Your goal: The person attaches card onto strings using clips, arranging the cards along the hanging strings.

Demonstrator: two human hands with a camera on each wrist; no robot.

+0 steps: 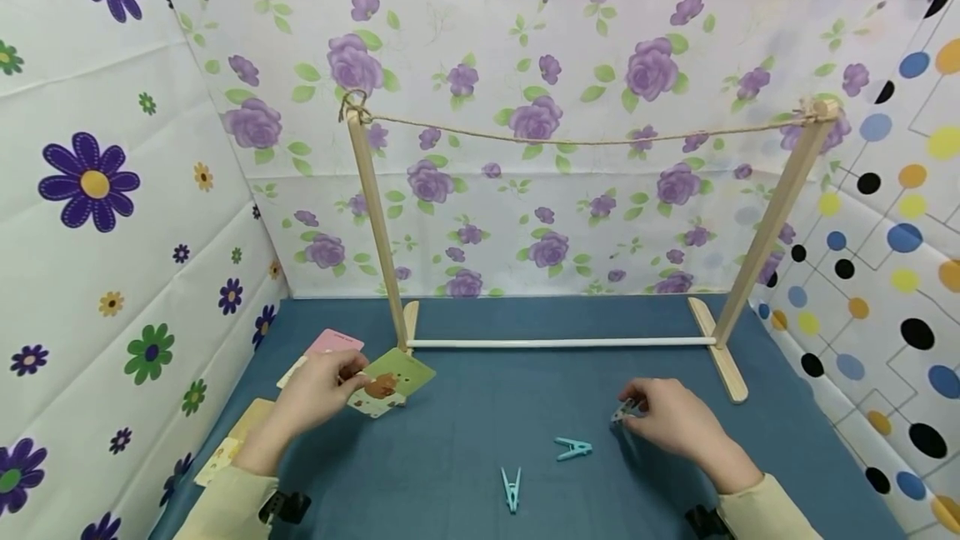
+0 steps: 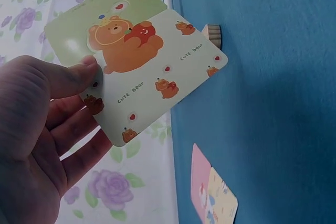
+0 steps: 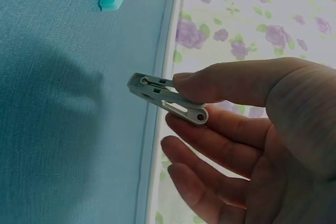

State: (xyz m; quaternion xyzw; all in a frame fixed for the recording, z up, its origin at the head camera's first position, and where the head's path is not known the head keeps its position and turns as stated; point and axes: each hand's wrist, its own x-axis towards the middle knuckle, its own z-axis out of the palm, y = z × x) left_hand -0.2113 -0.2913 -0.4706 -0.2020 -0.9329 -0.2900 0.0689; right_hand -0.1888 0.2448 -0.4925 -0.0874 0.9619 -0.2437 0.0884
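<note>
l hand (image 1: pixel 318 390) has the green card (image 1: pixel 408 369) pinched, thumb on its face & fingers behind, held tilted above the table (image 1: pixel 465 407) on the nr side of the rack (image 1: pixel 377 215), close by its l foot (image 1: pixel 411 323). bear print (image 2: pixel 131 51) on it, w/ "cute bear" lettering. r hand (image 1: pixel 671 415) pinches a clip (image 3: pixel 157 97) w/ thumb & fingertips, lower fingers loosely bent; that's nr side of the rack too, toward its r post (image 1: pixel 776 215). clip looks greyish in shade.

pink card (image 1: pixel 339 341) lies just l of the rack's l foot, part hidden by the l hand. yellow card (image 1: pixel 251 417) is further l of the rack & nearer the person, part covered by the l wrist (image 1: pixel 262 444). two teal clips (image 1: pixel 576 447) lie nr side of the rack, apart. string (image 1: pixel 570 142) sags slightly across the rack's top; white rod (image 1: pixel 562 343) runs low along it. flowered sheet (image 1: pixel 480 215) hangs behind the rack.
</note>
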